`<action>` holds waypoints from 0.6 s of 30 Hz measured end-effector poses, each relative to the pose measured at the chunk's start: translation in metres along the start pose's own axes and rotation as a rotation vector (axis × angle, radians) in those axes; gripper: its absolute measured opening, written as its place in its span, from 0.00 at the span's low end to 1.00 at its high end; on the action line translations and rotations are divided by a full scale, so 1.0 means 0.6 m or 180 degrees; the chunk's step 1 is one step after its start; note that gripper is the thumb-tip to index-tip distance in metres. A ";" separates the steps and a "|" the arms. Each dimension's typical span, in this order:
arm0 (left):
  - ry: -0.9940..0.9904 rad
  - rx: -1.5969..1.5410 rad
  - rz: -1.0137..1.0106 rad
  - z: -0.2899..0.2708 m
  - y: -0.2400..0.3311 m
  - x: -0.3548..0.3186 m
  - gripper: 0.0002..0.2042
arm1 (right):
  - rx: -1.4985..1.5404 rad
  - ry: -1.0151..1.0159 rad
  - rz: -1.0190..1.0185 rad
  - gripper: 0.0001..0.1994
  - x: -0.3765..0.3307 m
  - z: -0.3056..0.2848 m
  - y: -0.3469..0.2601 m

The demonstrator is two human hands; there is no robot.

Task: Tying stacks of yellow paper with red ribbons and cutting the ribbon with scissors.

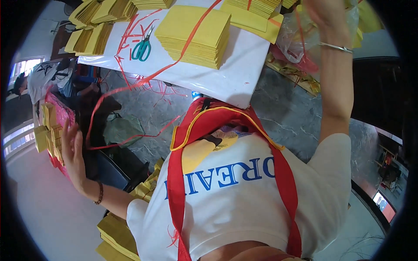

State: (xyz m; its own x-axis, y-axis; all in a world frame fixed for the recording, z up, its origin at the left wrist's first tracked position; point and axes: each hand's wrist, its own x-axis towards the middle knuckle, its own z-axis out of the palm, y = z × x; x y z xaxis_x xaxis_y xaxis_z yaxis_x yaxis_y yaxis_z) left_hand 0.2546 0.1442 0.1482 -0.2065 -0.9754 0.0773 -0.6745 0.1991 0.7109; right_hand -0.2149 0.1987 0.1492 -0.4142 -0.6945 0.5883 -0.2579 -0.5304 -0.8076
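- Left arm: I observe it extended out to the left from the lower middle, elbow low, with the left hand [75, 157] raised and its fingers pointing up; a beaded bracelet [99, 193] circles the wrist.
- Right arm: it runs almost straight up along the right side, a silver bangle [337, 47] at the wrist, the right hand [325, 13] at the upper edge.
- Writing: large blue lettering [222, 176] crosses the chest of the white T-shirt [248, 209], upside down in my view, above a printed picture partly covered by the red apron [176, 191].
- Left hand state: spread open, palm bare, near the red ribbon [190, 40] and just beside small yellow bundles [54, 130]; I cannot confirm contact.
- Right hand state: blurred and partly cut off, so I cannot tell whether it is closed or holding anything; it is near a clear plastic bag [289, 37].
- Work item: the ribbon lies across a yellow paper stack [196, 28] on the white table [244, 82], then loops down leftward.
- Nearby: teal-handled scissors [141, 50] lie left of that stack, among red scraps.
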 end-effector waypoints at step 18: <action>-0.4818 -0.5260 0.0887 0.352 0.282 0.167 0.13 | 0.0053 -0.0666 0.0309 0.12 -0.032 0.048 0.003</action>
State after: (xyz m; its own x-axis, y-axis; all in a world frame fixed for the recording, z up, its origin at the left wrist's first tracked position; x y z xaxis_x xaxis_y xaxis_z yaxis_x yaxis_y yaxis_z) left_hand -0.0296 0.1003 0.1285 -0.9174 -0.0211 0.3973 0.2835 -0.7354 0.6155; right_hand -0.1822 0.1971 0.1377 -0.2458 -0.8274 0.5049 -0.2104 -0.4630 -0.8611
